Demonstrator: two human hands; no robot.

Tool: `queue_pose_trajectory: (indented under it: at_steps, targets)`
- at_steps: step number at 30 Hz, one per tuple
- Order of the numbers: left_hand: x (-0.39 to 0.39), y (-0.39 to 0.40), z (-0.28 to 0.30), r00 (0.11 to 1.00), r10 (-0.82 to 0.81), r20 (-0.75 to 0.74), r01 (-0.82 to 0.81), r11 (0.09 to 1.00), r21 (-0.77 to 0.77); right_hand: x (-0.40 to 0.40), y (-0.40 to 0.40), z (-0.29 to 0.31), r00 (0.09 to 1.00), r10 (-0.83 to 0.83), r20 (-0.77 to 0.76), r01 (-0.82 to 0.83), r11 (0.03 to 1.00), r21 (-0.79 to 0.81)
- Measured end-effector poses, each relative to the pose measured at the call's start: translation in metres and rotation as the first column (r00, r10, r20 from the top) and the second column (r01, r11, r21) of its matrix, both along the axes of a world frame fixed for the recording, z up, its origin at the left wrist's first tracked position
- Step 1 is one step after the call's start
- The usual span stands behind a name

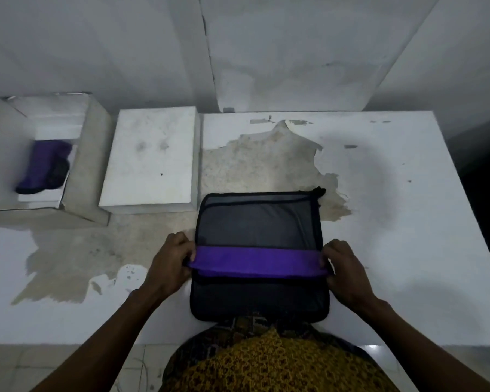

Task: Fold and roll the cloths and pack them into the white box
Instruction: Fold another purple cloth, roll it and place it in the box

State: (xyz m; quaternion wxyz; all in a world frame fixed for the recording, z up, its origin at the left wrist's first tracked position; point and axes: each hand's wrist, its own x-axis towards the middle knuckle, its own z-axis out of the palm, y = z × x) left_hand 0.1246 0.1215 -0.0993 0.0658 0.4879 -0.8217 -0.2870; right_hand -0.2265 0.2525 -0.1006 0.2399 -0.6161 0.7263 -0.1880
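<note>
- Head view: a white table (379, 250) fills most of the frame, its coating peeled away in large patches that bare a mottled beige layer (266, 165) from the centre out toward 9 o'clock.
- Behind the table, at 12 o'clock, stands a stained, cracked white wall (266, 52); pale floor tiles (68, 369) show below the near edge at 7 o'clock.
- A dark cloth (259, 222) with black edging lies flat just below the centre, toward 6 o'clock, its near edge at the table's edge.
- A purple band (258, 260) of the cloth is turned up across its width.
- The left hand (171, 261) pinches the band's left end, fingers curled round it.
- The right hand (344, 271) grips the band's right end in the same way.
- At 9 o'clock, an open white box (77, 171) holds a rolled purple cloth (47, 165).
- Just beside the box, at 10 o'clock, lies a flat white lid (150, 159).
- A yellow patterned garment (266, 363) shows at 6 o'clock.
</note>
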Motion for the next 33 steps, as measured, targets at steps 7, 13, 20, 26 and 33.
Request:
queue_pose_trajectory:
  at_steps: [7, 13, 20, 26, 33]
  targets:
    - [-0.002, 0.014, 0.002, 0.999, -0.025, 0.037, 0.027, 0.999, -0.040, 0.004, 0.009, 0.004, 0.995, 0.054, -0.081, -0.055, 0.998, -0.006]
    - [-0.001, 0.026, -0.005, 0.989, 0.143, -0.035, -0.141, 0.989, 0.052, 0.002, 0.006, 0.006, 0.990, 0.017, -0.139, -0.017, 1.000, -0.001]
    - [0.004, 0.033, -0.002, 0.999, -0.019, 0.040, 0.020, 0.999, -0.025, 0.007, 0.021, 0.001, 0.988, 0.017, -0.152, -0.013, 0.999, 0.029]
    - [0.000, 0.032, 0.002, 0.995, -0.015, 0.100, 0.017, 1.000, -0.022, 0.009, 0.028, -0.003, 0.992, -0.025, -0.124, 0.027, 0.999, 0.018]
    - [-0.053, 0.036, 0.025, 0.994, 0.048, 0.096, -0.025, 0.973, -0.228, 0.041, -0.002, 0.011, 0.977, -0.040, -0.207, 0.017, 0.994, -0.109]
